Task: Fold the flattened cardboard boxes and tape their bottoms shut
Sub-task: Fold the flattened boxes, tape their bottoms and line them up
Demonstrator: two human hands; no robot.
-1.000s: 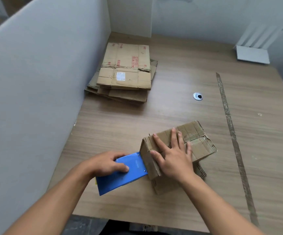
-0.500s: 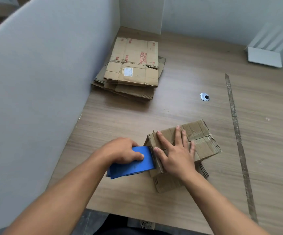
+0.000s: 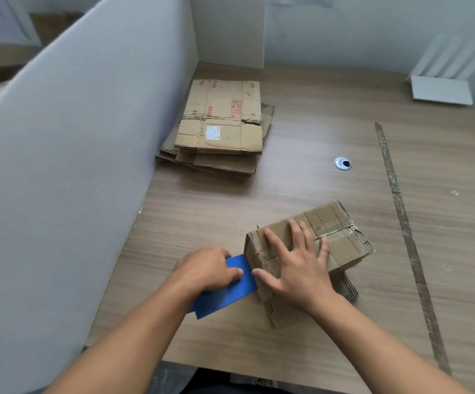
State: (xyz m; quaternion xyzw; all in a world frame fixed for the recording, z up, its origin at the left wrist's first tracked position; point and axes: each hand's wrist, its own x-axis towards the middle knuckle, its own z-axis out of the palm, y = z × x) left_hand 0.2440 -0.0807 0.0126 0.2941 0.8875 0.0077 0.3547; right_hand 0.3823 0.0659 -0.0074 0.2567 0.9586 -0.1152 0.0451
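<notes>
Box (image 3: 337, 223), one, folded, under flat right hand (image 3: 296, 268); one blue tool (image 3: 230, 294) in grip of left hand (image 3: 205, 268).

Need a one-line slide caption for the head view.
Right hand presses flat on the folded brown cardboard box while the left hand grips a flat blue tool at its end.
</notes>
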